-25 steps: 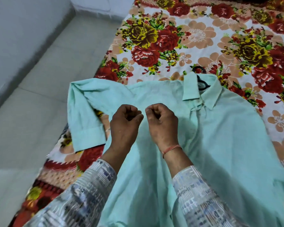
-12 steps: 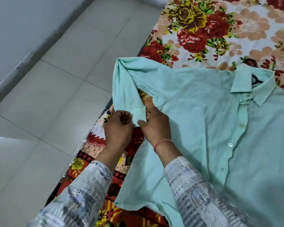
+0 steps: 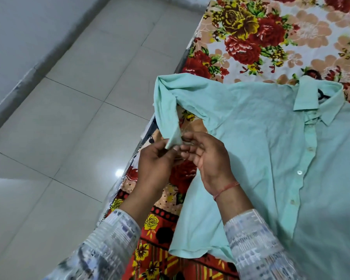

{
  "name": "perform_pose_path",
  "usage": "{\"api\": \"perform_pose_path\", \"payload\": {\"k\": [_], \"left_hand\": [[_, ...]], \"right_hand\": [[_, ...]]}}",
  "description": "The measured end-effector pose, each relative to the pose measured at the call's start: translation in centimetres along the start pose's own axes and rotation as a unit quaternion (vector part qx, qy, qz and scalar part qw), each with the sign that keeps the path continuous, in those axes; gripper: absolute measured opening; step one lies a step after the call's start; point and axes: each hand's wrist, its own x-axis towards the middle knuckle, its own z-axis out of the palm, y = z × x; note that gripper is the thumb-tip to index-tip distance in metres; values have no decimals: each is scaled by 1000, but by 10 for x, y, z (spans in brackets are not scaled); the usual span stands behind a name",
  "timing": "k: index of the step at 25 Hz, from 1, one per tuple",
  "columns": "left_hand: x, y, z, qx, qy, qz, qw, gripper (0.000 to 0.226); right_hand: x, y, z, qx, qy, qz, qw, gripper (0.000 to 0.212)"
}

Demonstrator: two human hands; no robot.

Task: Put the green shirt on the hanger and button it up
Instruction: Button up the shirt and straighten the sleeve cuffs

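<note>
Green shirt (image 3: 261, 138) front looks buttoned; we've shifted to the cuff (image 3: 172, 138) at 9 o'clock, left hand (image 3: 156, 164) and right hand (image 3: 208, 158) fingers pinching it.

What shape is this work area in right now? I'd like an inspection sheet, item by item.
Surface: floral bedspread, with the shirt lying on it.
Job's things: green shirt front up, placket looks closed; black hanger shows inside the collar.
Clutter: nothing seen.
Grippers: none, bare hands; left hand and right hand pinch the sleeve cuff.
Cables: nothing seen.
Surroundings: pale tiled floor, grey wall.
</note>
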Motion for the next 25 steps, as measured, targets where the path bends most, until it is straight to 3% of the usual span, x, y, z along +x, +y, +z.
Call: {"api": "perform_pose_path", "payload": {"k": [2, 4, 7, 9, 10, 11, 13, 14, 15, 17, 19, 22, 25], "left_hand": [[0, 8, -5, -139, 19, -90, 986, 21], [1, 8, -11, -206, 39, -136, 968, 21], [-1, 6, -17, -252, 48, -150, 955, 24], [-4, 5, -22, -268, 70, -149, 949, 24], [-4, 4, -24, -263, 88, -145, 950, 24], [-5, 3, -27, -242, 110, -137, 954, 23], [-5, 1, -33, -154, 151, -110, 970, 24], [-5, 0, -36, -107, 167, -92, 976, 28], [-6, -2, -40, -69, 180, -77, 978, 35], [-10, -3, -45, -2, 188, -46, 981, 52], [-15, -3, -47, 44, 178, -6, 983, 58], [-20, -1, -43, 3, 157, 8, 988, 50], [-23, 0, -37, -45, 137, -18, 989, 41]], "right_hand": [[6, 8, -4, -133, 50, -57, 988, 20], [6, 15, -5, -211, 50, -71, 974, 16], [1, 20, 0, -128, -2, 18, 992, 13], [3, 30, 4, -152, 17, 33, 988, 18], [6, 37, 3, -233, 50, -3, 971, 22], [8, 44, 3, -347, 84, -63, 932, 27], [13, 59, 5, -539, 124, -162, 817, 39], [15, 63, 7, -581, 132, -171, 784, 41], [16, 63, 9, -596, 132, -159, 776, 38], [19, 60, 12, -563, 124, -142, 804, 24], [14, 55, 14, -464, 123, -163, 862, 12], [-1, 47, 20, -302, 116, -188, 927, 9], [-9, 49, 24, -250, 21, -166, 954, 17]]}}
